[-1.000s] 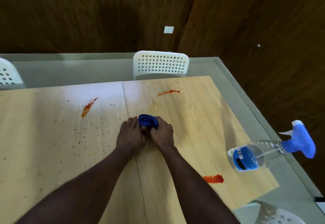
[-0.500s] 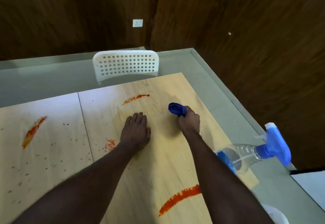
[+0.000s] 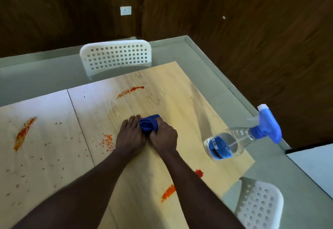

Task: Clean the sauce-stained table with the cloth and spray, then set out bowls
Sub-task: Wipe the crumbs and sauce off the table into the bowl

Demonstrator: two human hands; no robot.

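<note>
cloth [image 3: 148, 126] mid table [image 3: 180, 93], well off the right edge | right hand [image 3: 163, 137] curled round it, left hand [image 3: 130, 135] flat beside, fingers straight | looks soft, light, grab the whole wad tbh

A pale wooden table [image 3: 180, 102], split by a seam [image 3: 79, 119], is seen smeared with red sauce: a far streak [image 3: 130, 90], a left streak [image 3: 24, 133], a near streak [image 3: 168, 192] and scattered speckles [image 3: 107, 141]. A blue cloth [image 3: 148, 125] is bunched up at the centre, and a spray bottle [image 3: 234, 140] is stood by the right edge.
</note>
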